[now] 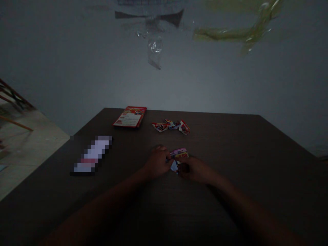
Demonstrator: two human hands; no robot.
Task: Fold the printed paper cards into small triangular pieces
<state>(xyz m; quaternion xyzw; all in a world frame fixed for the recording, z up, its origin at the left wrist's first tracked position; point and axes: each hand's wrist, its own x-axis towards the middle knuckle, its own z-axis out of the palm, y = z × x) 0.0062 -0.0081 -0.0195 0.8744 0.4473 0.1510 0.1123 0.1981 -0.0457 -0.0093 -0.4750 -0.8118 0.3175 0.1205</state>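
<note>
Two hands meet on one paper slip [179, 154] near the middle of the table [256, 164]. My left hand [156, 163] pinches its left side and my right hand [194, 169] its lower right, both clamped on it. Whether the slip rests on the tabletop I cannot tell. From my distant seat, I judge tearing or a crooked crease the likeliest slip-up, since the light is dim and my fingers hide much of the paper. A few folded scraps [171, 126] lie toward the far edge, apart from my hands. A leaflet [130, 117] sits near the far left corner, and a blurred oblong [91, 155] by the left edge. Room is widest toward the right and near edges.
</note>
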